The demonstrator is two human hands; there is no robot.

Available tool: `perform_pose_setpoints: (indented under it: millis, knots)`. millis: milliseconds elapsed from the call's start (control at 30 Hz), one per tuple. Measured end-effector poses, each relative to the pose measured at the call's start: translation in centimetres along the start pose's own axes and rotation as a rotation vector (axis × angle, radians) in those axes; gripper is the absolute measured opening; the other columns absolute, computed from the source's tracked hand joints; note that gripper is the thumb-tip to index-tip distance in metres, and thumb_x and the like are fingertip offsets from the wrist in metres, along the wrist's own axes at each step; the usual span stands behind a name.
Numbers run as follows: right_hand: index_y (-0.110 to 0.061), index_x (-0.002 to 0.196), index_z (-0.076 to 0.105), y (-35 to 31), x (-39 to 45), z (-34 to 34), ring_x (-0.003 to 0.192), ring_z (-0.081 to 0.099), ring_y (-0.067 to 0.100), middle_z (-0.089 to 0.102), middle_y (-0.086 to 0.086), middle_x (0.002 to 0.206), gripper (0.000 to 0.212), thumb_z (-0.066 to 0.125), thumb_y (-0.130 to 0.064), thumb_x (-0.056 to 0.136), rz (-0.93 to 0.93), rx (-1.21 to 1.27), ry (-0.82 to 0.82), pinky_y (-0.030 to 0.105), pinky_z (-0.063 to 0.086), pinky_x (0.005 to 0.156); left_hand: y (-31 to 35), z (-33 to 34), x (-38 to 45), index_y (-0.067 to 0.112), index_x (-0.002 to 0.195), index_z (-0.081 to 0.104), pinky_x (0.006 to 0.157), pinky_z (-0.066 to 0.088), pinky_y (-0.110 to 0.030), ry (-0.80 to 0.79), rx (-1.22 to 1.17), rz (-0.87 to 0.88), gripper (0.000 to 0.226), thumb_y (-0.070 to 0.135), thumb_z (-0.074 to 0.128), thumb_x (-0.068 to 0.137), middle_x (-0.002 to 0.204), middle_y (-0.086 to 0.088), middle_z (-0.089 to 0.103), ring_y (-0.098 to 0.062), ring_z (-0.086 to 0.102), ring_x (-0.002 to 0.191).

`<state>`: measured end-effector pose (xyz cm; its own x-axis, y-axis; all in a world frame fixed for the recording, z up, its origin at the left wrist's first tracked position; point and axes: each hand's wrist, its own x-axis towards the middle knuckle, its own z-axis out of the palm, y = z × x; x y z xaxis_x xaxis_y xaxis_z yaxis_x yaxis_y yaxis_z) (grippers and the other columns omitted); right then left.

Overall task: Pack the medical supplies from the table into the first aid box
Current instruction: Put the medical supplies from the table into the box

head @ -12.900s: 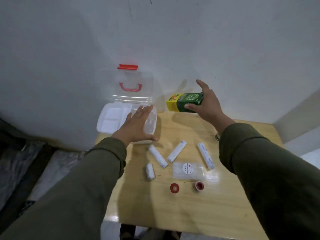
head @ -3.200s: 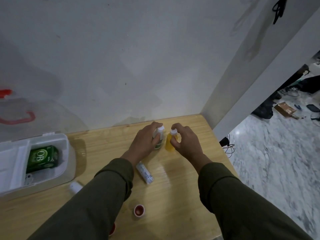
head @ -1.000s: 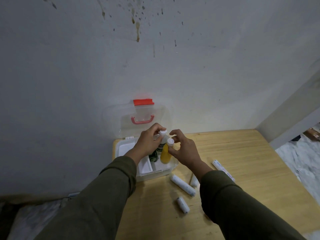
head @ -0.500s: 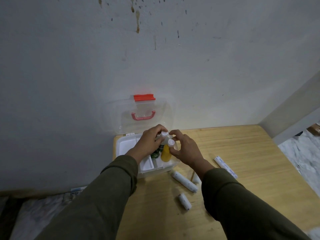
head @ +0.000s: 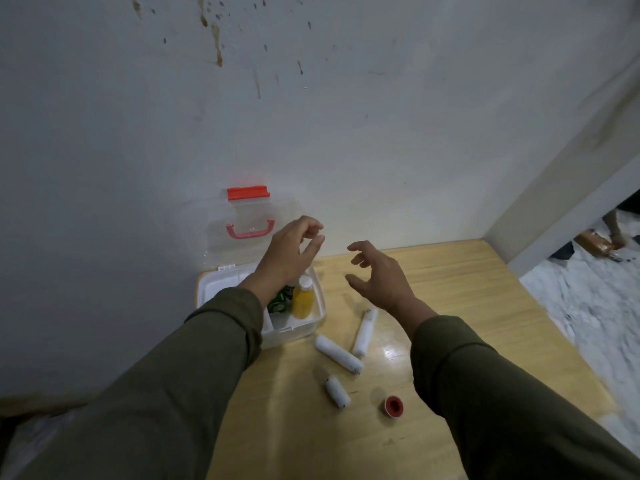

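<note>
The white first aid box (head: 294,332) stands open at the table's back left, its clear lid (head: 242,216) with red handle leaning on the wall. Inside it stand a yellow bottle (head: 303,299) with a white cap and a green carton (head: 280,301), partly hidden by my left arm. My left hand (head: 291,251) hovers above the box, empty, fingers apart. My right hand (head: 377,275) is raised to the right of the box, also empty and spread. Three white bandage rolls (head: 337,353) (head: 364,331) (head: 336,391) and a small red-cored tape roll (head: 393,406) lie on the table.
The wooden table (head: 467,289) sits against a stained white wall; its right edge drops to a marble floor (head: 588,306). A wall corner stands at the far right, with a person's hand by a cardboard box (head: 594,242) on the floor beyond.
Both hands have let go of the two bottles inside the box and lifted up and apart. The yellow bottle now stands in the box on its own.
</note>
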<state>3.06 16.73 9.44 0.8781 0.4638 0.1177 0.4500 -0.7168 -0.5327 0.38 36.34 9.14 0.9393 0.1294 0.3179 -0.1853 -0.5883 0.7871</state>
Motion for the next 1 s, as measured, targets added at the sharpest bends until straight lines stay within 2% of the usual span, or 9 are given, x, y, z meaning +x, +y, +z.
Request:
perform_pose_setpoints:
  millis: [133,300,467,600,700,833,1000]
  knots:
    - [-0.024,0.119,0.049,3.3,-0.6,-2.5,0.089,0.057,0.013,0.062,0.0,0.108,0.046,0.071,-0.024,0.078,0.048,-0.024,-0.026,0.028,0.048,0.077,3.1,2.8,0.9,0.016,0.112,0.056,0.088,0.05,-0.028,-0.007,0.007,0.037,0.021,0.025,0.053,0.093,0.109,-0.003,0.063,-0.014,0.059,0.1]
    - [-0.023,0.12,0.05,8.5,-1.4,-3.8,0.087,0.054,0.014,0.059,0.005,0.115,0.046,0.07,-0.025,0.079,0.136,-0.123,-0.159,0.029,0.048,0.077,4.6,8.0,0.7,0.017,0.112,0.054,0.089,0.05,-0.033,-0.154,0.032,0.001,0.022,0.024,0.055,0.091,0.108,-0.002,0.06,-0.014,0.058,0.099]
    - [-0.024,0.121,0.051,12.7,-1.6,-3.6,0.091,0.051,0.015,0.058,0.008,0.114,0.045,0.07,-0.026,0.08,0.176,-0.164,-0.364,0.026,0.039,0.076,3.3,13.0,-1.3,0.019,0.119,0.053,0.087,0.043,-0.028,-0.364,0.201,-0.186,0.031,0.023,0.06,0.088,0.116,-0.005,0.058,-0.018,0.055,0.106]
    - [-0.026,0.117,0.053,14.7,-1.2,-2.7,0.099,0.057,0.017,0.062,0.006,0.113,0.042,0.07,-0.026,0.078,0.162,-0.156,-0.468,0.031,0.049,0.084,1.5,15.8,-3.2,0.029,0.123,0.049,0.08,0.04,-0.027,-0.453,0.267,-0.39,0.042,0.034,0.064,0.084,0.116,-0.004,0.056,-0.02,0.055,0.104]
    - [-0.025,0.117,0.053,15.6,-0.8,-2.3,0.097,0.059,0.02,0.064,0.008,0.108,0.041,0.069,-0.025,0.079,0.141,-0.155,-0.534,0.033,0.049,0.084,0.9,17.2,-4.3,0.032,0.129,0.044,0.079,0.036,-0.027,-0.501,0.349,-0.438,0.051,0.04,0.064,0.082,0.115,-0.006,0.054,-0.024,0.052,0.106]
    - [-0.022,0.122,0.053,16.4,-0.6,-2.0,0.101,0.059,0.023,0.065,0.01,0.109,0.044,0.067,-0.023,0.08,0.105,-0.145,-0.57,0.032,0.045,0.085,1.1,18.2,-4.5,0.026,0.127,0.048,0.083,0.038,-0.03,-0.456,0.393,-0.495,0.044,0.031,0.059,0.085,0.118,-0.01,0.051,-0.03,0.05,0.109]
    - [-0.02,0.119,0.055,16.4,-0.6,-2.1,0.099,0.058,0.022,0.063,0.01,0.112,0.041,0.067,-0.021,0.08,0.088,-0.138,-0.585,0.028,0.044,0.08,2.1,17.8,-4.7,0.022,0.121,0.055,0.082,0.041,-0.03,-0.364,0.311,-0.514,0.034,0.026,0.056,0.087,0.115,-0.013,0.06,-0.029,0.056,0.105]
